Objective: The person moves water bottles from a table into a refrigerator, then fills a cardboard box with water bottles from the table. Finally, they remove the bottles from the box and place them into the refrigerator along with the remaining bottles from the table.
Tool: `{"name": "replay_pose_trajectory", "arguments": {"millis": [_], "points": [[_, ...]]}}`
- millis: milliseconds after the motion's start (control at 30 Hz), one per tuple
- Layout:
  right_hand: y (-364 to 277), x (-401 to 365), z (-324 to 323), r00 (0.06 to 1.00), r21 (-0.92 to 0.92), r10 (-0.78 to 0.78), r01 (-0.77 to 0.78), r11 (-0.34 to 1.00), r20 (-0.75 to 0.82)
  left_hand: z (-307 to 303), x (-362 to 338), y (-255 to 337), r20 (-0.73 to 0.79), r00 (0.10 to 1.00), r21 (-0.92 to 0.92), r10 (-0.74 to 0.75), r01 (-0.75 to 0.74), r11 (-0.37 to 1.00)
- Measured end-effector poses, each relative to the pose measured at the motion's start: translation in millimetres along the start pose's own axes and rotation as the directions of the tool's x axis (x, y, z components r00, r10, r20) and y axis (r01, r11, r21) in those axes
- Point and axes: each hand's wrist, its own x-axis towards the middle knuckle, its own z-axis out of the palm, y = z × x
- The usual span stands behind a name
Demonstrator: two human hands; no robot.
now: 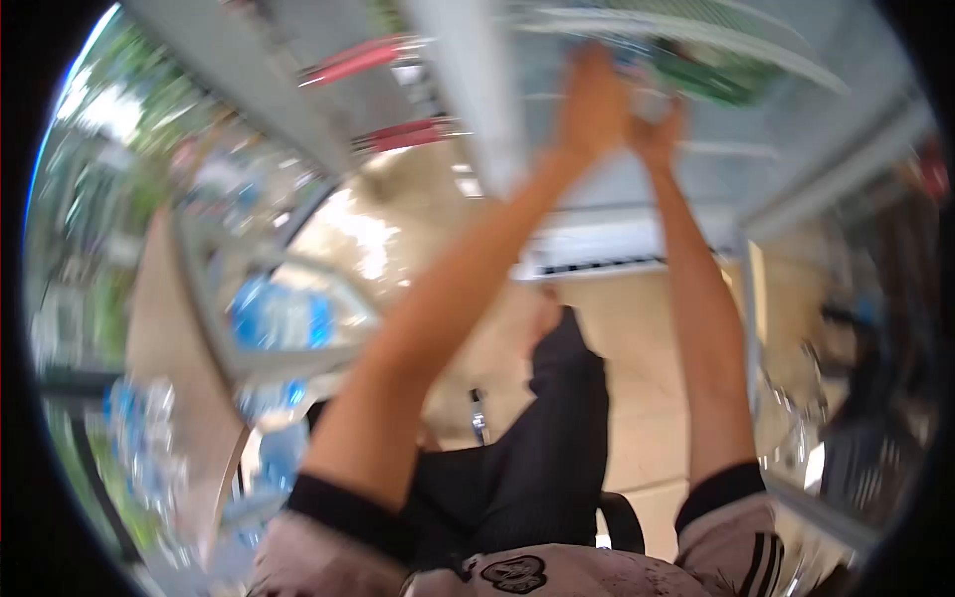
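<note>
Both my arms reach forward into a pale, glass-fronted cabinet that looks like a drinks cooler point(637, 214). My left hand point(594, 104) is at its left side, below a white wire shelf point(686, 25); motion smears its fingers. Close beside it, my right hand point(659, 137) is raised with thumb and fingers seemingly curved apart, but blur hides whether anything is between them. Just beyond my right hand lies a green item point(721, 78), possibly packaging, too blurred to name.
Left of me stands a table with a curved wooden edge point(164, 368), with blue-labelled water bottle packs point(279, 313) beneath it. Red-handled bars point(358, 62) run along a grey panel at upper left. A glass door point(826, 328) stands at right. Tiled floor point(637, 398) lies below.
</note>
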Motion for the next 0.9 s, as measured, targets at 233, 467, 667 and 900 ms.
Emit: {"name": "replay_pose_trajectory", "arguments": {"millis": [233, 467, 667, 900], "points": [[-181, -98, -190, 0.943, 0.402, 0.153, -0.268, 0.876, 0.295, -420, -109, 47, 0.837, 0.522, -0.081, -0.165, 0.415, 0.906], [-464, -129, -250, 0.652, 0.801, -0.494, -0.324, 0.504, 0.575, -747, -68, -14, -0.087, 0.952, 0.785, -0.294, 0.247, 0.568], [-675, -154, -181, 0.568, 0.912, -0.732, -0.089, 0.400, 0.376, -858, -41, -100, -0.337, 0.740, 0.884, -0.582, 0.461, 0.074], [-817, -137, -182, 0.385, 0.785, -0.819, 0.293, 0.546, 0.425, -834, -36, -139, -0.365, 0.270, 0.843, -0.891, 0.501, -0.194]]}}
